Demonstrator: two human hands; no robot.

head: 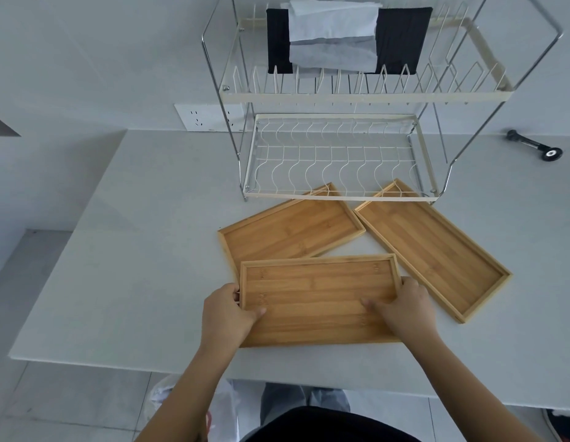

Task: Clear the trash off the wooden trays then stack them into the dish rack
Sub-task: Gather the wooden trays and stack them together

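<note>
Three bare wooden trays lie on the white counter. The nearest tray (315,298) is gripped at both short ends: my left hand (227,309) holds its left rim, my right hand (404,306) its right rim, thumbs on the inside. Its far edge overlaps a second tray (290,229) that lies angled behind it. A third tray (433,247) lies diagonally to the right. The two-tier wire dish rack (334,161) stands behind them, its lower tier holding nothing. No trash is visible on any tray.
Black and white cloths (341,36) hang over the rack's top tier. A wall socket (210,118) sits left of the rack. A small black tool (535,145) lies far right. A white plastic bag (223,406) hangs below the counter's front edge (86,362).
</note>
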